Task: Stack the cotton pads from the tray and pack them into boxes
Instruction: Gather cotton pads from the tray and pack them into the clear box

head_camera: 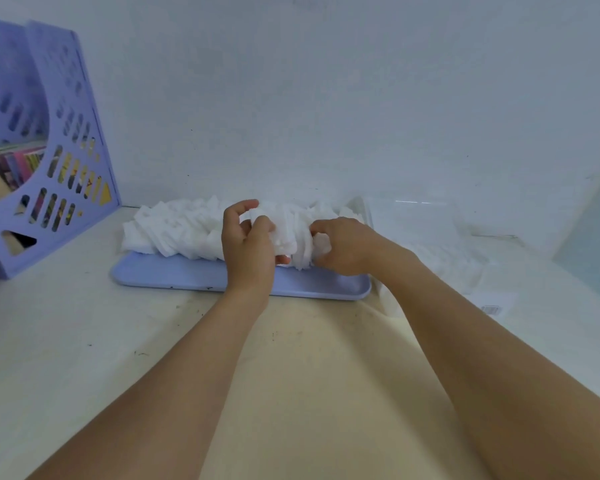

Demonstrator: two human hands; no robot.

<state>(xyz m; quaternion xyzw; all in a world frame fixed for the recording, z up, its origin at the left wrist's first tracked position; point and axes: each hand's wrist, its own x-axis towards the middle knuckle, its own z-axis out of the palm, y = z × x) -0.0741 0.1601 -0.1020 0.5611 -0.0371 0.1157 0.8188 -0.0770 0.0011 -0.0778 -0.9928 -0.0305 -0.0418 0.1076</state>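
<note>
A heap of white cotton pads (174,230) lies on a flat lilac tray (174,273) against the wall. Over the tray's right half, my left hand (250,247) and my right hand (343,247) both grip a bunch of pads (297,244) standing on edge between them, fingers curled round its two ends. A clear plastic box (426,220) stands just right of the tray, with white pads inside it (454,268); its walls are hard to make out.
A lilac perforated file rack (59,161) with books stands at the far left. The cream tabletop (309,358) stretches toward me. A white label with a barcode (492,304) lies at the right. The wall rises right behind the tray.
</note>
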